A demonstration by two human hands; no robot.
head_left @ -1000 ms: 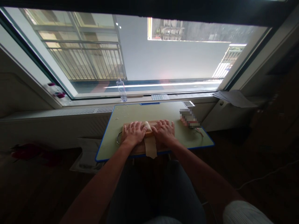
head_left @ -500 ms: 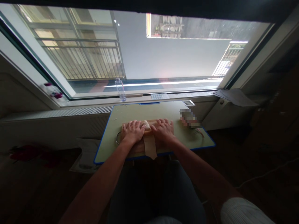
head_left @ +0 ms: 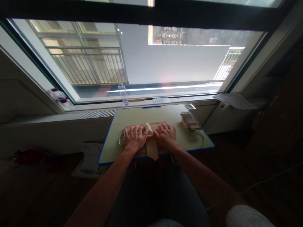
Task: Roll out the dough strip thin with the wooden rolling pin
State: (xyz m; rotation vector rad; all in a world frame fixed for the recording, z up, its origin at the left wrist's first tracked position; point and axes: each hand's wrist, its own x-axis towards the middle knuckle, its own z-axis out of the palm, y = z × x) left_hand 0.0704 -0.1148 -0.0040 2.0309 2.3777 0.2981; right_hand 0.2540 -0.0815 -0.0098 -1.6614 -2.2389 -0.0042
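Observation:
A wooden rolling pin (head_left: 150, 136) lies crosswise on a wooden board (head_left: 157, 124), mostly hidden beneath my palms. My left hand (head_left: 135, 137) rests on its left part and my right hand (head_left: 165, 135) on its right part, fingers stretched forward and thumbs near the middle. Between the thumbs, a pale roll of dough (head_left: 148, 127) shows just beyond the pin. On the near side, a flat strip of dough (head_left: 152, 149) runs toward me and hangs over the board's front edge.
The board lies on a small blue-edged table (head_left: 110, 142) with a metal handle (head_left: 120, 140) at the board's left. A blurred-out object (head_left: 190, 120) sits at the right. On the windowsill stand a clear bottle (head_left: 123, 94) and a calculator-like keypad (head_left: 161, 100); papers (head_left: 233, 100) lie further right.
Both hands have drawn back slightly toward me on the pin, and more of the board's far edge shows. The view has tilted up a little.

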